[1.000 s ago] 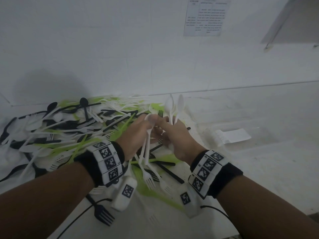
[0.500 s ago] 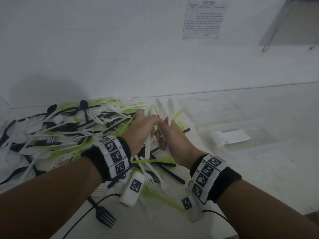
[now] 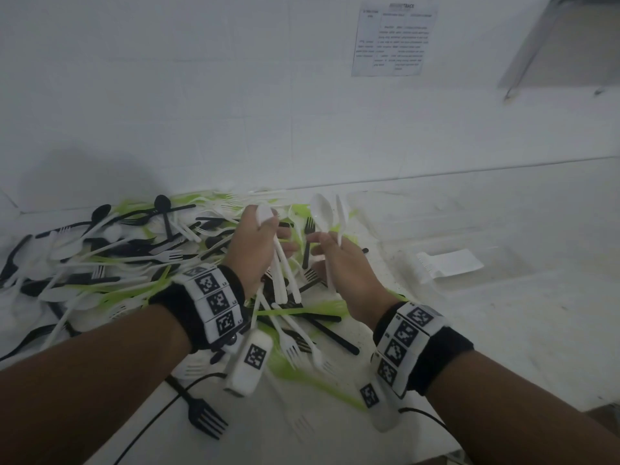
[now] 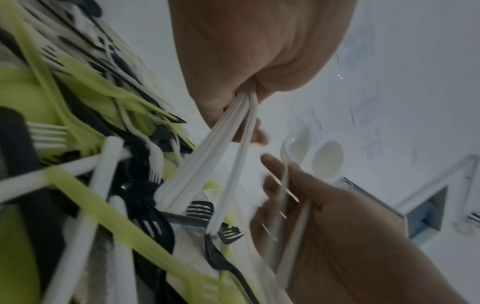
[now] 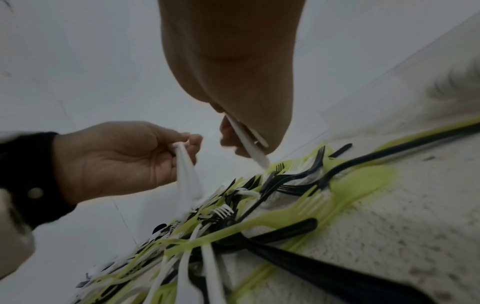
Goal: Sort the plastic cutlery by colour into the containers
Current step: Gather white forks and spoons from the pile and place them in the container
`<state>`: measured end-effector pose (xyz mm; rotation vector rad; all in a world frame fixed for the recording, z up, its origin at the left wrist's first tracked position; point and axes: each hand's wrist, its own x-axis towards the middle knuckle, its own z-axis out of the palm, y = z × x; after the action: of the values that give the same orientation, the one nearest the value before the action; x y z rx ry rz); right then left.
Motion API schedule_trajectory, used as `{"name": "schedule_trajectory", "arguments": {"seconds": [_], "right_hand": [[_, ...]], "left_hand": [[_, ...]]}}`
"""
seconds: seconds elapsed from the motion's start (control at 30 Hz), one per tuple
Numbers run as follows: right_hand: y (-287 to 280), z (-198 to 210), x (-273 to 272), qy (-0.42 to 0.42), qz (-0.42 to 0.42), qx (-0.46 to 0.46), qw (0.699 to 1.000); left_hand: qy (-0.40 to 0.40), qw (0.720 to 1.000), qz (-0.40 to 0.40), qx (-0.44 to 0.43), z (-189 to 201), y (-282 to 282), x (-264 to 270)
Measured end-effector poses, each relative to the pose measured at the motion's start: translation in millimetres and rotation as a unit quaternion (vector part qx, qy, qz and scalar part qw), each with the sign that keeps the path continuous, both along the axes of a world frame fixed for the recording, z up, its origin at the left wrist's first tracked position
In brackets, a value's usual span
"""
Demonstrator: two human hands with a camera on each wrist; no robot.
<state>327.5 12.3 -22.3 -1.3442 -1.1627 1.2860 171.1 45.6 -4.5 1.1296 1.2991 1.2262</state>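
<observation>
A heap of black, white and lime-green plastic cutlery [image 3: 110,260] covers the left half of the white table. My left hand [image 3: 256,245] grips a bundle of white cutlery [image 3: 285,280] whose handles hang down over the heap; the same bundle of white cutlery [image 4: 207,164] shows in the left wrist view. My right hand [image 3: 339,263] holds two white spoons [image 3: 323,213] upright, bowls up, a little right of the left hand. In the right wrist view their white handles [image 5: 250,144] stick out below the palm. The hands are apart.
Clear plastic containers [image 3: 419,209] stand to the right of the heap, one with a white label [image 3: 449,265]. A black fork [image 3: 206,419] and a black cable [image 3: 151,421] lie near the front edge. A wall with a printed sheet [image 3: 394,38] rises behind.
The two hands, joined over the heap a second ago, have drawn apart. The right hand has pulled the two white spoons to the right; the left keeps its bundle.
</observation>
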Motion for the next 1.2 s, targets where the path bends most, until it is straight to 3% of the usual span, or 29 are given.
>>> {"name": "schedule_trajectory", "arguments": {"seconds": [0.1, 0.23, 0.37, 0.53, 0.67, 0.8, 0.9, 0.97, 1.03, 1.13, 1.2], "right_hand": [[1.6, -2.5, 4.0, 0.053, -0.018, -0.013, 0.998], [-3.4, 0.4, -3.1, 0.104, 0.057, 0.012, 0.993], [-8.0, 6.5, -13.5, 0.071, 0.128, 0.034, 0.989], [-10.0, 10.1, -11.6, 0.046, 0.151, 0.036, 0.987], [-6.6, 5.7, -5.4, 0.031, 0.129, 0.028, 0.991], [-2.2, 0.4, -0.6, -0.041, 0.038, 0.015, 0.998], [-2.5, -3.3, 2.0, 0.002, 0.054, -0.006, 0.999], [-2.9, -2.6, 0.7, -0.005, 0.057, 0.024, 0.998], [-1.7, -2.8, -1.5, -0.066, 0.041, 0.089, 0.993], [-0.7, -4.0, -6.6, -0.111, 0.042, 0.191, 0.974], [0.5, -5.6, -9.3, -0.164, 0.048, 0.236, 0.956]], "left_hand": [[-0.009, 1.0, 0.007, -0.011, -1.9, 2.0, -6.0], [-0.09, 0.994, -0.032, -0.061, 3.5, -1.6, 2.0], [-0.104, 0.986, -0.097, -0.085, 9.5, -8.0, 14.6], [-0.076, 0.993, -0.069, -0.057, 8.3, -12.1, 15.6], [-0.056, 0.998, 0.001, -0.038, 3.4, -8.8, 10.7], [-0.051, 0.997, 0.038, -0.038, 0.1, -2.5, 2.0], [-0.061, 0.997, 0.025, -0.04, -2.3, -0.6, 0.4], [-0.053, 0.998, 0.008, -0.036, -1.3, -2.3, 3.9], [-0.075, 0.996, 0.0, -0.049, 1.2, -5.1, 9.3], [-0.125, 0.99, -0.021, -0.061, 4.6, -7.1, 15.7], [-0.101, 0.992, -0.032, -0.067, 4.3, -6.5, 18.2]]}}
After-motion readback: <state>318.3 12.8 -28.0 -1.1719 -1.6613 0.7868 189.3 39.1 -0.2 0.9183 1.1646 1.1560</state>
